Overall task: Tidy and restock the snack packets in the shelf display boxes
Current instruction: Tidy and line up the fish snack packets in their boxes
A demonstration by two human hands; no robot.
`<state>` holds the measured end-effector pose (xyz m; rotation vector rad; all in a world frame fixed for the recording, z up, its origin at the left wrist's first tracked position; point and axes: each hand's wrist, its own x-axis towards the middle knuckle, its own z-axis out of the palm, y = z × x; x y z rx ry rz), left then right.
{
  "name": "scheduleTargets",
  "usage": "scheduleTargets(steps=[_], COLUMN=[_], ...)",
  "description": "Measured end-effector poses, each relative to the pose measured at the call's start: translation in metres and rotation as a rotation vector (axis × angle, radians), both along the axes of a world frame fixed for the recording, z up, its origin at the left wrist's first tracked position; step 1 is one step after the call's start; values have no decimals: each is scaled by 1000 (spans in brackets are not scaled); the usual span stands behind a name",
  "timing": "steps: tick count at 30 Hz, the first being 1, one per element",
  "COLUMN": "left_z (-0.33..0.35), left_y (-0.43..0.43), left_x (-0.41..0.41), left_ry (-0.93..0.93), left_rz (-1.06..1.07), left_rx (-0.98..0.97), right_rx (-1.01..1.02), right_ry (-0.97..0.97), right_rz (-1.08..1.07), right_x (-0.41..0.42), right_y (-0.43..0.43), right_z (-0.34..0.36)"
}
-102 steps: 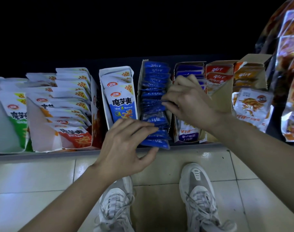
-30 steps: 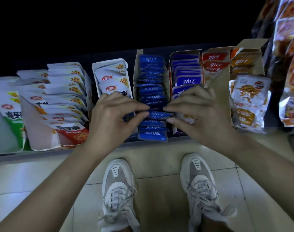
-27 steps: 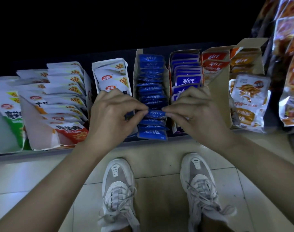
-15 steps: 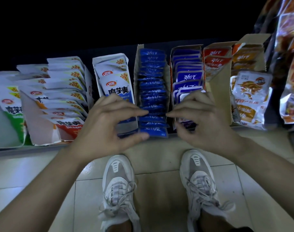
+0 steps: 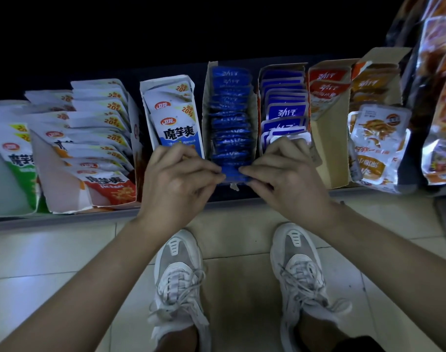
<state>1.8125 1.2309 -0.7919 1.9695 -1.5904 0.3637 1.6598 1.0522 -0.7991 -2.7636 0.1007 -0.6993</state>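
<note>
The front blue packet (image 5: 233, 174) sits at the near end of a narrow cardboard box (image 5: 205, 110) on the low shelf (image 5: 51, 219), at the head of a row of blue packets (image 5: 230, 118) that fills the box from front to back; the left hand (image 5: 176, 184) and the right hand (image 5: 290, 179) meet over it, and the fingers (image 5: 209, 171) of each are curled and pinching it, one hand at its left end and one at its right; the grip looks like thumb against forefinger, though the thumbs are partly hidden. I judge the packet to be very light, a small glossy sachet that is soft and crinkly rather than stiff, likely slippery on its faces and easy to crease; the flat sealed ends are the sensible places to hold, since they give the fingers an edge and spare the filling from being squeezed. Its long axis runs left to right across the box, square to the row; its broad face seems to tilt up and towards the person, like the packets behind it, with its top edge uppermost. The box walls are close on both sides, beside the white packets (image 5: 171, 118) on the left and the purple packets (image 5: 285, 113) on the right; so it probably needs to go in level, both ends together, or one end may catch on the cardboard.
</note>
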Motion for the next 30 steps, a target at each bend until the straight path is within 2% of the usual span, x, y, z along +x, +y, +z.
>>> scheduleTargets(steps=[6, 11, 17, 22, 25, 30], left_z=[4, -19, -26, -25, -23, -25], left_y=[7, 5, 4, 12, 11, -4], left_x=[-19, -37, -30, -26, -26, -28], left_ry=[-77, -213, -204, -60, -109, -169], left_rz=[108, 160, 225, 184, 154, 155], left_rx=[5, 162, 134, 114, 146, 135], right_rx=[138, -68, -236, -179, -124, -309], right_ry=[17, 311, 537, 518, 443, 548], right_rz=[-75, -126, -183, -164, -187, -193], right_x=[-6, -2, -3, 3, 25, 66], right_y=[-2, 13, 34, 30, 10, -24], right_z=[20, 23, 9, 20, 36, 31])
